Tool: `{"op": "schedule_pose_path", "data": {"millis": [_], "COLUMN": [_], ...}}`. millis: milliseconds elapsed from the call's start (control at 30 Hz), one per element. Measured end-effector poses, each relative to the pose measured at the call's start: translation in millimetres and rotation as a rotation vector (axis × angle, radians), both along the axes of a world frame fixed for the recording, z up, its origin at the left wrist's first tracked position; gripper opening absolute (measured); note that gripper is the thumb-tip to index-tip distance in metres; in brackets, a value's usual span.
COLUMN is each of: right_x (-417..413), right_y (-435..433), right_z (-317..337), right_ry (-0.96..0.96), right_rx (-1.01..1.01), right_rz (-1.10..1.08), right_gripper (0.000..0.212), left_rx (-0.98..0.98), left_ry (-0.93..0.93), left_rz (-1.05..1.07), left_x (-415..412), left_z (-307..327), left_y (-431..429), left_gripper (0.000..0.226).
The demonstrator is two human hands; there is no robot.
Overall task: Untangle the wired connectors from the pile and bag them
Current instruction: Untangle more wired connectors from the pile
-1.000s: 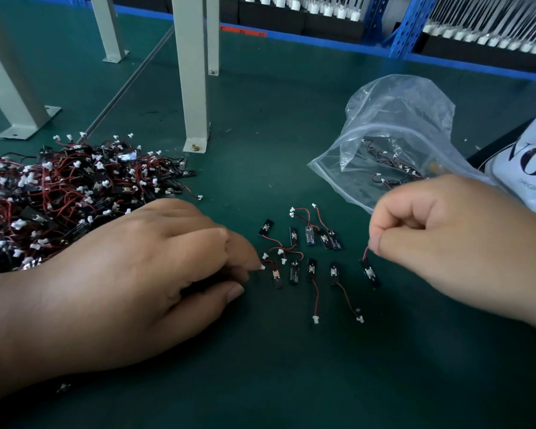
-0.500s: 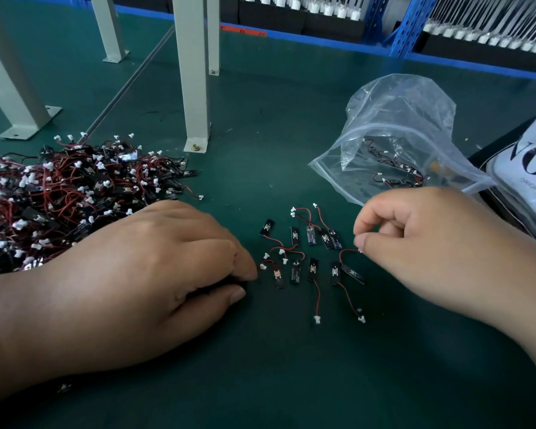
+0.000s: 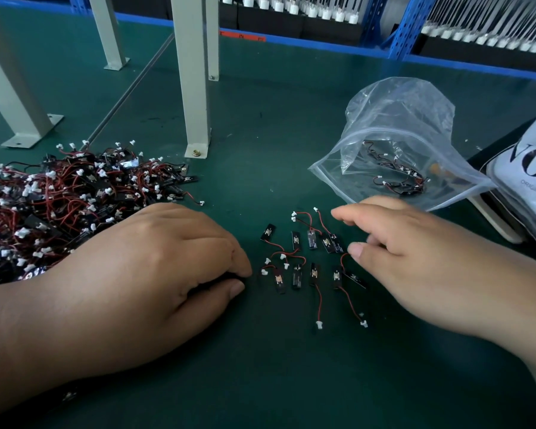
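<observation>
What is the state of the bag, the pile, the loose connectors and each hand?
Bag: open, a few connectors inside.
Pile: tangled, on the table.
Loose connectors: separated, flat on the table, not bagged.
Left hand: fingers curled by the pile; hold unclear.
Right hand: fingers relaxed, holding nothing.

Matt green table mat (image 3: 260,125), smooth and faintly scuffed. Thin clear plastic bag (image 3: 399,113) — glossy, crumpled. Pale painted metal posts (image 3: 189,88), satin-smooth; blue painted metal racking (image 3: 412,26). In the pile (image 3: 59,205): red plastic-sheathed wire, white plastic plugs, matt black strips with small shiny metal spots.
</observation>
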State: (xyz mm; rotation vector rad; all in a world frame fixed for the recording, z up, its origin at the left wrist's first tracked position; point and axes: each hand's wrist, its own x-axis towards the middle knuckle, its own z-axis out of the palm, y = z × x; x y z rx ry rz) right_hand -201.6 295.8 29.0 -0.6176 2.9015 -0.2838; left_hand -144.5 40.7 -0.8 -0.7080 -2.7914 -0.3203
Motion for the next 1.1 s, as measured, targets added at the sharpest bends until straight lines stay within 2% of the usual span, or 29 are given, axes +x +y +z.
{"op": "schedule_pose_path", "data": {"millis": [67,167,200,400,533,700,867,967,1100], "right_x": [1,2,4,10,10,9,3,-2,-4], "right_y": [-1,-4,-6,-20,-31,-44,-45,-44,-43], "right_z": [0,-5,-9,-26,-31,-35,-36,-38,-36], "right_ry": [-0.063,-0.165,-0.191,-0.155,-0.060,0.049,0.218,0.269,0.269], "right_rx": [-0.047,-0.149,-0.154,-0.084,-0.052,-0.107,-0.158,-0.207,-0.225], "right_rz": [-0.011,0.009,0.036,0.176,0.233,0.201,0.177,0.166,0.180], "right_gripper": [0.065,0.090,0.096,0.101,0.106,0.084,0.037,0.016,0.016], "left_rx": [-0.017,-0.051,-0.058,0.002,-0.015,-0.013,0.022,0.024,-0.047], "left_ry": [0.020,-0.001,-0.015,-0.060,-0.076,-0.077,-0.074,-0.045,0.019], "left_rz": [-0.025,0.016,0.025,-0.010,-0.081,-0.153,-0.087,-0.089,-0.110], "left_x": [-1,-3,-4,-5,-6,-8,-8,-8,-9], "left_z": [1,-3,-4,-6,-7,-9,-12,-12,-9], "left_y": [0,-3,-5,-12,-11,-11,-14,-13,-7], "left_gripper": [0.042,0.024,0.026,0.051,0.050,0.048,0.048,0.046,0.039]}}
